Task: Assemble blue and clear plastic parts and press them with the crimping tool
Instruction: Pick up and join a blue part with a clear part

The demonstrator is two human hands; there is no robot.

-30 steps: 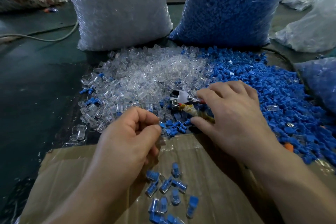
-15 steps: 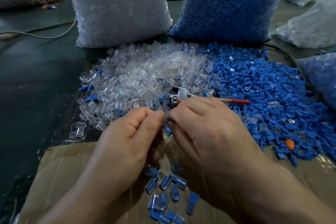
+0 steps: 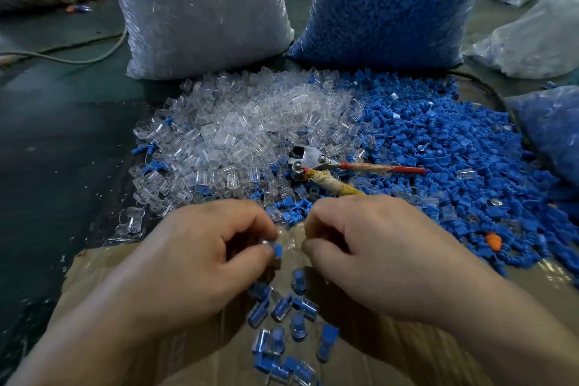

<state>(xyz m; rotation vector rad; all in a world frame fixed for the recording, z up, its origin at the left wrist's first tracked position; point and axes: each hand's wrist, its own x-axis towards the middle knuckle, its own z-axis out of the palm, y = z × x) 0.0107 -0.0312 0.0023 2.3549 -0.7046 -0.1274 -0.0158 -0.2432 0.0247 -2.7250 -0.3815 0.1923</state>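
My left hand (image 3: 200, 260) pinches a small blue-and-clear part (image 3: 276, 251) between thumb and forefinger, just above the cardboard sheet (image 3: 94, 273). A short gap to the right, my right hand (image 3: 376, 254) has its fingers curled, and I see nothing in it. The crimping tool (image 3: 313, 163) lies beyond both hands where the clear parts pile (image 3: 250, 128) meets the blue parts pile (image 3: 454, 160). It has one red handle and one tape-wrapped handle. Several assembled blue-and-clear parts (image 3: 282, 316) lie on the cardboard under my hands.
A big bag of clear parts (image 3: 200, 9) and a big bag of blue parts (image 3: 391, 3) stand upright behind the piles. More plastic bags (image 3: 539, 34) sit at the right. A cable (image 3: 78, 56) runs across the dark floor at the left. An orange scrap (image 3: 493, 240) lies among the blue parts.
My right hand left the tool's handle, came to my left hand, and has now drawn a little apart. Both hands dropped toward the cardboard. The tool stayed on the pile.
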